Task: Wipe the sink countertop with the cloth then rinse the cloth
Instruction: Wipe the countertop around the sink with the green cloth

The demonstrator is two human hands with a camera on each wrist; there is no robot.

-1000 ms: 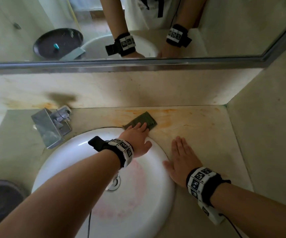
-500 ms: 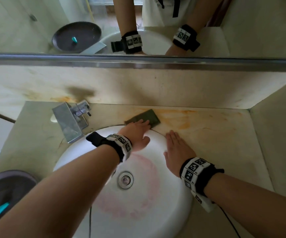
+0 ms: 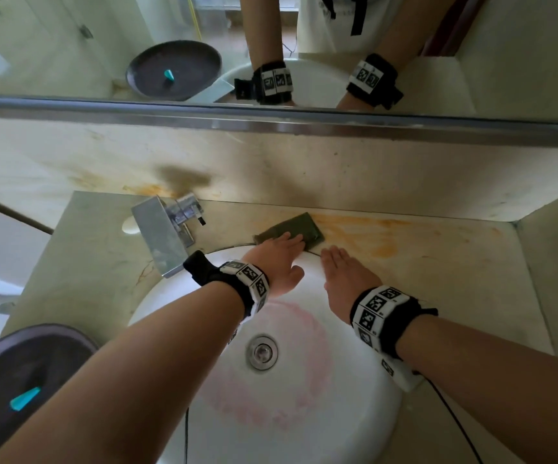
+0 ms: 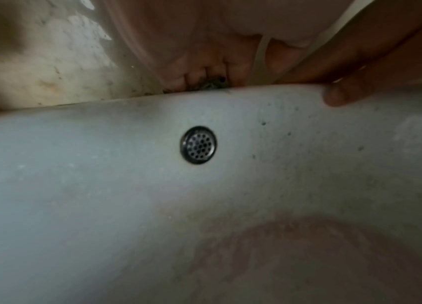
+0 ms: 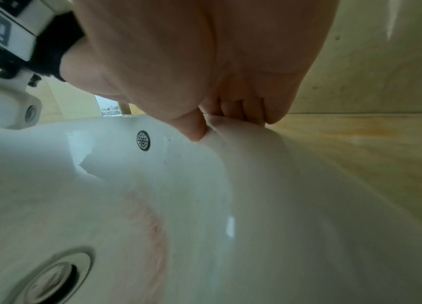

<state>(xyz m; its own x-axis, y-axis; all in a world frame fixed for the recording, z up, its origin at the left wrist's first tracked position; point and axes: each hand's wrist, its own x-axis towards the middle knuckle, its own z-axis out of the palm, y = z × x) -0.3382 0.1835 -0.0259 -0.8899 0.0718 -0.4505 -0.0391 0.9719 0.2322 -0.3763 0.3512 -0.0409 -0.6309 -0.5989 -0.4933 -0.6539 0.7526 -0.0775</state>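
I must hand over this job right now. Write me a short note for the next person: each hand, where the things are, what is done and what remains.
Left hand: flat, fingers pressing the cloth on the countertop behind the sink.
Right hand: open, flat on the sink rim beside the cloth, holding nothing.
Done: wiping is underway.
Left: orange stains remain right of the cloth; finish wiping, then rinse the cloth under the tap, which shows no water running.
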